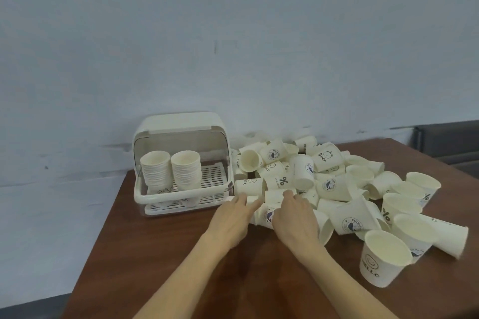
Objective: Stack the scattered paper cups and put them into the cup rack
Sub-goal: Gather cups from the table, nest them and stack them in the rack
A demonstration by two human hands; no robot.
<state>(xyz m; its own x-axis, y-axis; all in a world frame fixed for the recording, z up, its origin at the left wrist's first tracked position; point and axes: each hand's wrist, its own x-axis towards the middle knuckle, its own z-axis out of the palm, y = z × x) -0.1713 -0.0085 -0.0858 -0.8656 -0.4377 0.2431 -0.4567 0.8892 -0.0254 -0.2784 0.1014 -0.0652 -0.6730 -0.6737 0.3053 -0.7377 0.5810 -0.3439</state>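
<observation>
A large pile of white printed paper cups (334, 186) lies scattered over the right half of the brown table (160, 254); most lie on their sides and some stand upright. The white cup rack (178, 197) stands at the back left with its lid flipped up. Two tall stacks of cups (171, 171) stand in its left part. My left hand (232, 221) reaches with straight fingers to a cup lying on its side (248, 185) at the pile's near-left edge. My right hand (294, 217) rests its fingers on cups right beside it. Another cup with a blue logo (267, 215) lies between the hands.
The rack's slatted floor (213, 176) shows bare on its right side. An upright HELLO cup (383, 259) stands near the right front. A grey wall rises behind the table, and a dark bench (445, 140) sits at the far right.
</observation>
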